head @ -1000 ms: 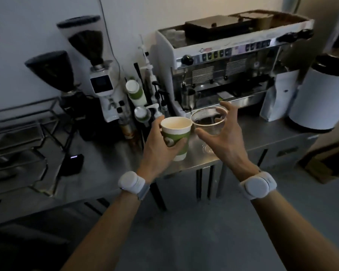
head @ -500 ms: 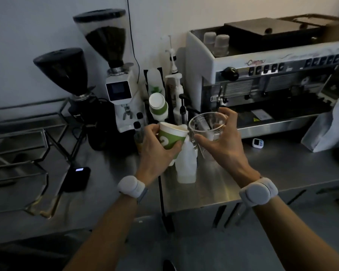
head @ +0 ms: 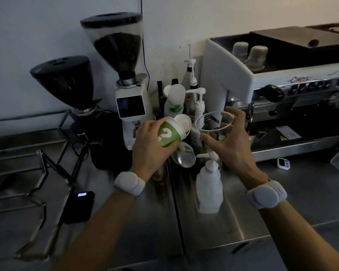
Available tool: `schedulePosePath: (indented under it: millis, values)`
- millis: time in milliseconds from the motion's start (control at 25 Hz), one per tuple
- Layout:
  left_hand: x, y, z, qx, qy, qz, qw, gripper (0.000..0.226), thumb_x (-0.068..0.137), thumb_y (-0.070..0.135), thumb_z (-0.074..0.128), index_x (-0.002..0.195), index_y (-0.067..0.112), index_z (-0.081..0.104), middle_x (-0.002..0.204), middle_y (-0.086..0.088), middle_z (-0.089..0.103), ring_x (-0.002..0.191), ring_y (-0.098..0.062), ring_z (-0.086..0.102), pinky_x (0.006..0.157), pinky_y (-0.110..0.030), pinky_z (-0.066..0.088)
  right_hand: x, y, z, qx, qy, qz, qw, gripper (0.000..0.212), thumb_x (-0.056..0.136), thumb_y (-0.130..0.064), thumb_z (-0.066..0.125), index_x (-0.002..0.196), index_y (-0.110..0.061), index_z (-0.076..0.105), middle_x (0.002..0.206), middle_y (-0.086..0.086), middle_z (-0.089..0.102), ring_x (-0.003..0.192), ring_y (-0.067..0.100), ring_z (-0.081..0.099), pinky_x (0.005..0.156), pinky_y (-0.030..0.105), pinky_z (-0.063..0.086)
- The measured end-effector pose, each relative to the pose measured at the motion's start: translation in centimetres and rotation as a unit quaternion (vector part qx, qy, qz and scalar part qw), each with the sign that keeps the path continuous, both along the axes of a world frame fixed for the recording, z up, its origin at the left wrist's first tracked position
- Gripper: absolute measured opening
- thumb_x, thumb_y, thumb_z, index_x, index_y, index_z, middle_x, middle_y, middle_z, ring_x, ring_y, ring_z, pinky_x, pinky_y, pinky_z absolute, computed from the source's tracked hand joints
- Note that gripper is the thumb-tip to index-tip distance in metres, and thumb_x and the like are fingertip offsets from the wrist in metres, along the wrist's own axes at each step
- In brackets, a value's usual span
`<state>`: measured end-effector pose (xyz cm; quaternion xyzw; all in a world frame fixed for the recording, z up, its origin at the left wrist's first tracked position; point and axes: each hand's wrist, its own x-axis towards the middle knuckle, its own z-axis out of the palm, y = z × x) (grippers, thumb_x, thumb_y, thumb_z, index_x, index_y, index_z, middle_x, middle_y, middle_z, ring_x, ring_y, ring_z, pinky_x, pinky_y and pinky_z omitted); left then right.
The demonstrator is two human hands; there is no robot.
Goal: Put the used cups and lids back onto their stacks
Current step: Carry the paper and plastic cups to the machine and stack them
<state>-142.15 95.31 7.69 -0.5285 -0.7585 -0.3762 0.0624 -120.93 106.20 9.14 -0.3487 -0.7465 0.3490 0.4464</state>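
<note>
My left hand [head: 148, 145] grips a green-and-white paper cup [head: 169, 133], tipped on its side with its mouth pointing right at the end of a lying stack of paper cups [head: 183, 122]. My right hand [head: 232, 145] holds a clear plastic cup [head: 213, 124] upright by its rim and side, just right of that stack. A second paper cup stack [head: 174, 98] stands behind, against the wall. A clear plastic cup stack [head: 184, 155] lies below my left hand, its mouth toward me.
Two coffee grinders [head: 117, 75] stand at the left, the espresso machine [head: 282, 85] at the right. Syrup pump bottles [head: 198, 102] crowd behind the cups; a white pump bottle [head: 209, 188] stands on the steel counter [head: 262, 212]. A phone [head: 78, 208] lies at the left, a small timer [head: 283, 163] at the right.
The view has moved closer to the counter. My left hand has tipped the paper cup onto its side and brought it up to the lying stack. My right hand holds the clear cup nearer the bottles.
</note>
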Motion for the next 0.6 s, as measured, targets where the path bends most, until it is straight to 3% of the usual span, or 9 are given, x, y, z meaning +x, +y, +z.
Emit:
schedulePosePath:
  millis: [80,160,280,320,480,600]
  values:
    - [-0.5,1.1,0.6,-0.006,0.036,0.002,0.999,0.075,0.074,0.056,0.082,0.140,0.032,0.056,0.127,0.002,0.061,0.116,-0.027,0.057,0.084,-0.042,0.054,-1.0,0.8,0.0,0.002,0.002,-0.001,1.000,0.090,0.075,-0.035,0.090,0.145,-0.027,0.032,0.140,-0.006,0.057,0.116,0.015,0.066,0.096,0.036,0.057]
    - [-0.3,1.9,1.2,-0.010,0.070,0.019,0.997,0.071,0.071,0.057,0.084,0.130,0.032,0.054,0.121,0.003,0.065,0.111,-0.025,0.058,0.073,-0.037,0.051,-1.6,1.5,0.0,-0.003,0.006,-0.001,1.000,0.091,0.075,-0.035,0.090,0.146,-0.026,0.032,0.138,-0.012,0.053,0.113,0.001,0.063,0.092,0.020,0.051]
    - [0.0,3.2,1.7,-0.011,0.131,0.002,0.991,0.063,0.071,0.049,0.089,0.121,0.025,0.059,0.121,0.001,0.063,0.109,-0.026,0.057,0.074,-0.038,0.052,-1.9,2.7,-0.1,-0.010,0.006,0.000,1.000,0.090,0.075,-0.035,0.089,0.145,-0.028,0.032,0.131,-0.022,0.049,0.107,-0.019,0.055,0.085,0.004,0.044]
    - [0.2,3.6,1.9,-0.017,0.144,-0.006,0.989,0.060,0.071,0.045,0.090,0.120,0.023,0.062,0.124,-0.001,0.059,0.110,-0.027,0.057,0.076,-0.040,0.054,-2.0,3.0,0.0,-0.009,0.007,0.001,1.000,0.090,0.075,-0.035,0.089,0.145,-0.028,0.032,0.129,-0.023,0.049,0.107,-0.018,0.056,0.086,0.006,0.044]
    - [0.8,5.2,2.5,-0.026,0.169,-0.002,0.985,0.054,0.068,0.037,0.095,0.113,0.021,0.069,0.123,-0.008,0.048,0.112,-0.030,0.053,0.074,-0.039,0.055,-1.8,4.4,-0.1,0.003,0.000,0.003,1.000,0.091,0.075,-0.038,0.088,0.145,-0.029,0.031,0.135,-0.016,0.049,0.121,0.011,0.059,0.100,0.031,0.052]
    - [1.1,5.9,2.5,-0.046,0.188,0.009,0.981,0.055,0.069,0.036,0.094,0.114,0.019,0.068,0.119,-0.009,0.051,0.108,-0.030,0.055,0.074,-0.040,0.055,-1.5,5.2,-0.2,0.011,0.002,0.001,1.000,0.089,0.075,-0.038,0.088,0.143,-0.030,0.032,0.138,-0.011,0.055,0.122,0.016,0.063,0.101,0.040,0.056]
